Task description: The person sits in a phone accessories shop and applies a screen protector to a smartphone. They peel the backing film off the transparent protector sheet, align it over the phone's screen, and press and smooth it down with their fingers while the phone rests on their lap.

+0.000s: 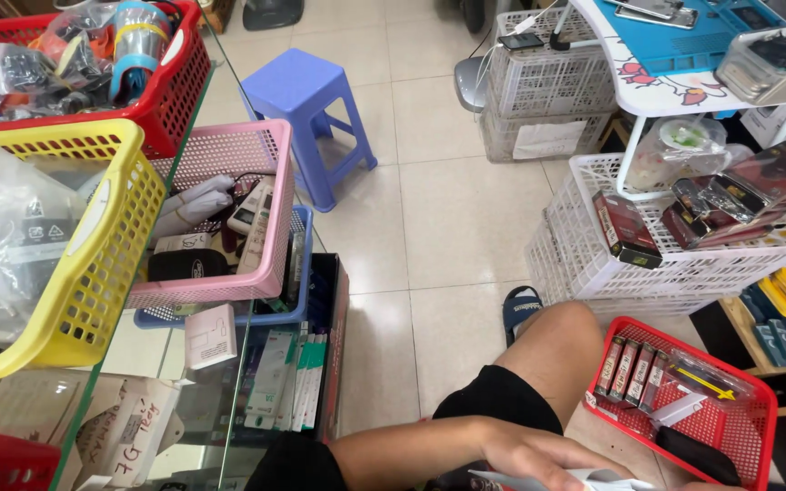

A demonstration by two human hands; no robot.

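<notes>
Fingers of the left hand (539, 452) curl over a pale flat packet (584, 478) at the bottom edge of view, the grip seemingly closed on it, though the frame cuts off most of the hold. The right hand is out of sight. Just right of the packet sits a red basket (757, 427) with small boxed items standing in a row. The step looks like handling the packet above the person's lap; any next move calls for a firm, visible hold first.
</notes>
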